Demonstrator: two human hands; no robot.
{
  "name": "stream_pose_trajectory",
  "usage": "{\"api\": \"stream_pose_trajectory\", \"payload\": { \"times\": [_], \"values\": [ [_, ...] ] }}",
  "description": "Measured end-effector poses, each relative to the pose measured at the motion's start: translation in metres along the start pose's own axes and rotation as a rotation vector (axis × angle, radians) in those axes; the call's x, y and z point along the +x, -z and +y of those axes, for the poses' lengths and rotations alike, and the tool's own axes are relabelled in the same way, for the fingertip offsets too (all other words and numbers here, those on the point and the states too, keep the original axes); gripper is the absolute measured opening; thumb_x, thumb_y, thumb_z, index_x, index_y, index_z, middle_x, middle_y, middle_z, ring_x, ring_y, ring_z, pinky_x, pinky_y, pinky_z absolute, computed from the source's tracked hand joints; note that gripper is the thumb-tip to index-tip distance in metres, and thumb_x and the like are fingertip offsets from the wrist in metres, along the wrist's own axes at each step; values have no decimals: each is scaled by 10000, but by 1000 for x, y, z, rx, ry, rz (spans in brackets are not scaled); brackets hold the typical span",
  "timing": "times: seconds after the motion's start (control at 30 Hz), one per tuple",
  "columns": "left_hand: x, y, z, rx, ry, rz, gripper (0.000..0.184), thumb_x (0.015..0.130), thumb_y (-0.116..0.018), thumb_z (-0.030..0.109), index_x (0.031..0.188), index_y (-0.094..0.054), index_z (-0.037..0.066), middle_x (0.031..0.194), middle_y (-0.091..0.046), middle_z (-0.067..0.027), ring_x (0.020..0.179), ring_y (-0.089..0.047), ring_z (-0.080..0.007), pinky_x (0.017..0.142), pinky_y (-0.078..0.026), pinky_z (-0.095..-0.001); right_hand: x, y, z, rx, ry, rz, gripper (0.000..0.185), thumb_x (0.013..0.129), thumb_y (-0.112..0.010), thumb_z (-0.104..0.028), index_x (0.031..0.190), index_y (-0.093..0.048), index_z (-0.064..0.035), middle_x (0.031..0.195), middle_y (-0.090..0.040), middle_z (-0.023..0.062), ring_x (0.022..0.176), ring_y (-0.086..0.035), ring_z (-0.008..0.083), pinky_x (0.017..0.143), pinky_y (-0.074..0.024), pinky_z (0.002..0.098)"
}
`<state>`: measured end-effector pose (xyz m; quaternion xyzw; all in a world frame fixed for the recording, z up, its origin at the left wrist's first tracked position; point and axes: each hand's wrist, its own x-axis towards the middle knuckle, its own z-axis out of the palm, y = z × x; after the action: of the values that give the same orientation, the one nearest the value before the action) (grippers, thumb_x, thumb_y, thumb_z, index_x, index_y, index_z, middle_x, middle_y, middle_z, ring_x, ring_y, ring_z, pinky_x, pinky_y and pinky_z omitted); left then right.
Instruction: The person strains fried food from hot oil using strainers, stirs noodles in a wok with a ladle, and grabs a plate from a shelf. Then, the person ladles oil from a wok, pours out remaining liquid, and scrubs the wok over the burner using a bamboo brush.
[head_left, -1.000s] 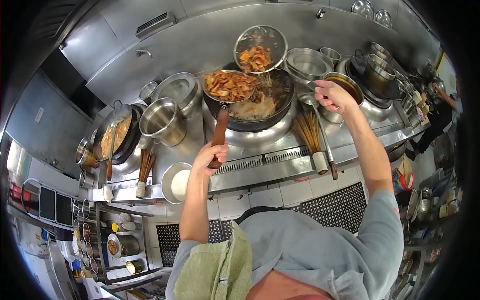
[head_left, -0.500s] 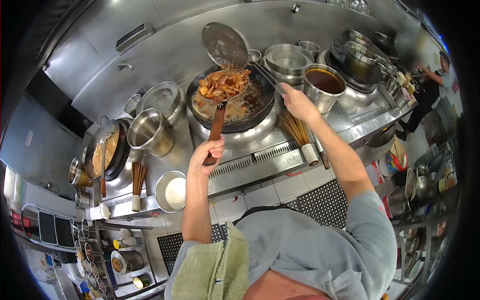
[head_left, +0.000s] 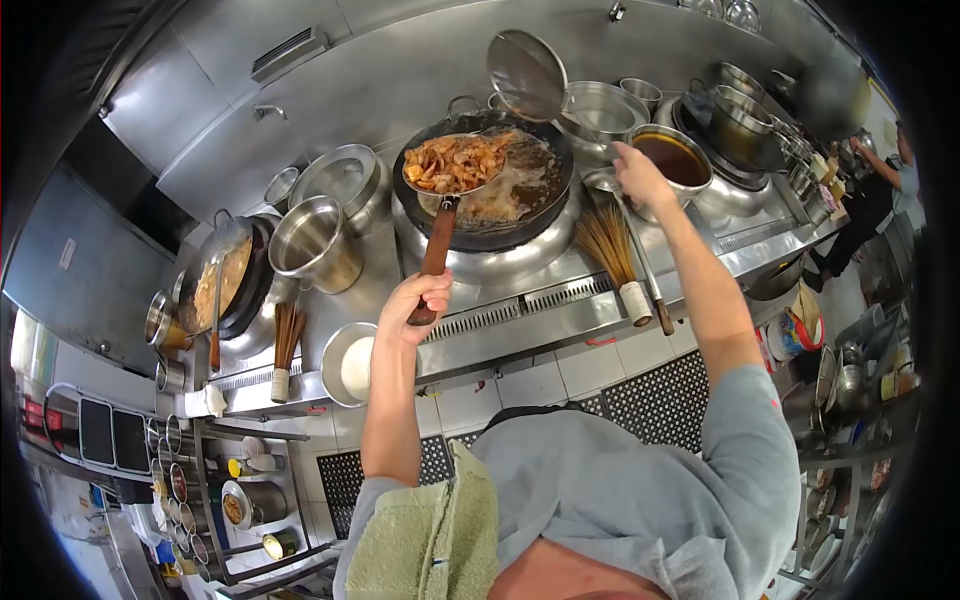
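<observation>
My left hand (head_left: pixel 420 298) is wrapped round the wooden handle of a strainer (head_left: pixel 438 245). Browned fried pieces (head_left: pixel 455 163) fill the strainer, which sits over the left side of a black wok (head_left: pixel 487 240). Dark oil bubbles and foams in the wok. My right hand (head_left: pixel 645 178) is closed on the handle of a round skimmer (head_left: pixel 527 75), whose disc is raised and tilted above the wok's back right. No pieces show on the disc. Beside my right hand stands a steel pot (head_left: pixel 697 187) of dark reddish-brown liquid.
A bamboo brush (head_left: pixel 607 250) and a ladle (head_left: pixel 640 250) lie right of the wok. Left are a steel pot (head_left: pixel 320 245), another wok (head_left: pixel 258 290) with food, and a bowl (head_left: pixel 335 358) with white contents. A person (head_left: pixel 868 200) stands at far right.
The skimmer has swung right, away from the strainer, and the pieces that were dropping off it are gone from the air. My right hand moved right. The strainer stays over the wok.
</observation>
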<state>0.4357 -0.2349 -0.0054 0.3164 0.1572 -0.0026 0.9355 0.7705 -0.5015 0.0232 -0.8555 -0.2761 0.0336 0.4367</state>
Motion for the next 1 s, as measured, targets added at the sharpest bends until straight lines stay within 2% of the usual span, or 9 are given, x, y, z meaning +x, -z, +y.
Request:
{"api": "stream_pose_trajectory", "payload": {
  "times": [0.13,0.2,0.33,0.43,0.67,0.73,0.8,0.87,1.0],
  "values": [
    [-4,-16,13,-8,-39,-38,255,814,-571,-59,1039,-451,-66,756,-484,-15,542,-424,-33,447,-361,-175,16,6,17,-322,182,24,419,892,-463,-104,1304,-468,-24,736,-594,189,454,-545,203,405,-414,354],
    [-5,-27,21,33,-83,-8,307,810,-534,-85,1097,-426,-85,761,-461,-12,525,-407,-23,424,-357,-158,14,4,9,-211,-149,-243,456,886,-463,-80,1337,-426,-17,737,-583,166,450,-532,182,394,-401,340],
    [-3,-43,35,122,-164,-16,337,805,-542,-83,1121,-425,-81,781,-464,-15,525,-407,-24,417,-353,-163,21,-42,30,457,-381,-383,325,902,-442,-64,1221,-420,-5,703,-509,76,439,-424,120,340,-308,258],
    [-5,-40,41,113,-176,-47,291,818,-561,-58,1089,-455,-56,782,-476,-14,531,-406,-22,425,-352,-164,17,-74,31,763,-432,-590,107,918,-444,-48,1025,-437,-48,675,-462,25,429,-338,58,335,-248,210],
    [-17,-31,35,153,-203,42,313,809,-580,-52,1096,-456,-66,796,-476,-18,520,-396,-16,409,-347,-149,4,-98,23,1063,-496,-589,56,933,-476,-80,975,-454,-52,670,-456,6,428,-320,28,322,-214,177],
    [-24,-25,32,168,-208,72,323,801,-591,-50,1095,-456,-61,794,-475,-16,519,-394,-18,409,-344,-149,-3,-75,23,1037,-449,-613,194,929,-442,-51,1121,-427,-34,679,-440,-2,409,-308,18,307,-212,166],
    [-32,-16,27,218,-202,143,350,787,-614,-41,1097,-451,-49,783,-469,-7,518,-390,-17,409,-337,-153,-9,-51,21,1003,-462,-576,153,928,-435,-53,1081,-426,-50,684,-441,-1,410,-305,16,304,-202,165],
    [-38,-10,22,244,-198,149,361,783,-615,-35,1102,-447,-42,772,-466,3,520,-388,-17,413,-334,-158,-7,-30,32,928,-394,-545,407,910,-457,-39,1293,-322,-10,673,-459,12,423,-322,35,326,-228,180],
    [-38,3,10,250,-180,164,338,781,-597,-41,1088,-456,-41,766,-468,9,528,-391,-21,424,-339,-164,-7,17,18,857,-382,-473,525,898,-449,-28,1376,-232,-9,675,-461,13,423,-334,40,323,-234,187]
  ]
}}
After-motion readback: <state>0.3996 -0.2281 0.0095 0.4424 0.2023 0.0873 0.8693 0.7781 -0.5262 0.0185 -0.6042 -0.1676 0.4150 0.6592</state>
